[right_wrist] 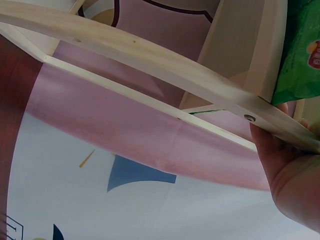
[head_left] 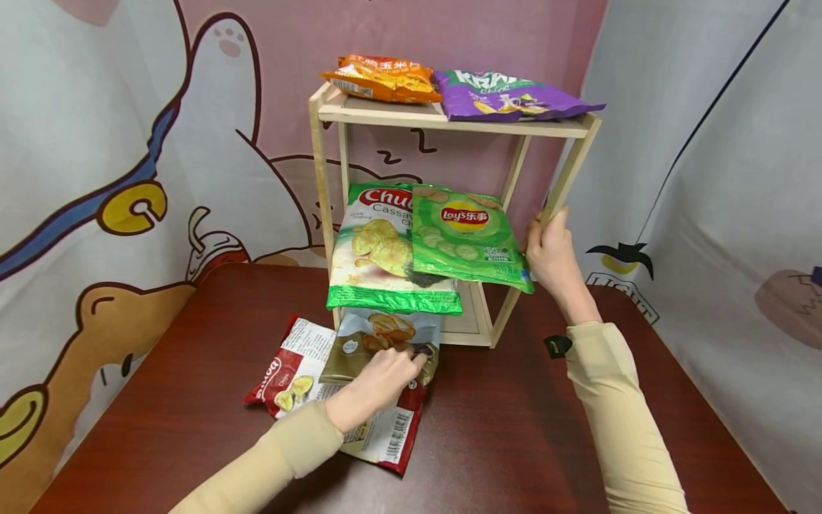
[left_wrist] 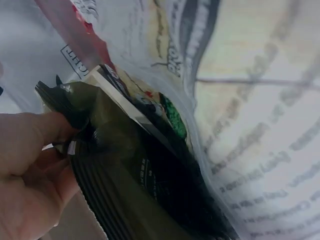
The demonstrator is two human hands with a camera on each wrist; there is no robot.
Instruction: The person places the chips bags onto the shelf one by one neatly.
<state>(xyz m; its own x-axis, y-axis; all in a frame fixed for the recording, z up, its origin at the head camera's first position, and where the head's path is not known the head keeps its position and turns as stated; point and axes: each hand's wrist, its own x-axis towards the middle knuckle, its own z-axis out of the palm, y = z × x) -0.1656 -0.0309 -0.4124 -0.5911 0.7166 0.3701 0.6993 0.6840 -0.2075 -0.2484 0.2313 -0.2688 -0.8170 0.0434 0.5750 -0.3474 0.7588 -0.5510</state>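
Observation:
My left hand (head_left: 385,375) pinches the lower edge of an olive-brown chip bag (head_left: 349,364), whose far end reaches toward the bottom level of a small wooden shelf (head_left: 462,339). In the left wrist view, thumb and fingers hold the crimped edge of that bag (left_wrist: 120,155). Under it a red-and-white chip bag (head_left: 308,343) lies on the table, partly covered. My right hand (head_left: 554,250) grips the shelf's right front post (head_left: 570,171); the right wrist view shows fingers wrapped at the post. Beside it, a green Lay's bag (head_left: 465,235) overlaps a white-and-green cassava chip bag (head_left: 372,250) on the middle level.
On the top board lie an orange snack bag (head_left: 385,78) and a purple chip bag (head_left: 514,96). The shelf stands toward the back of a dark reddish table (head_left: 533,428). Printed cartoon cloth (head_left: 257,86) hangs behind and along both sides.

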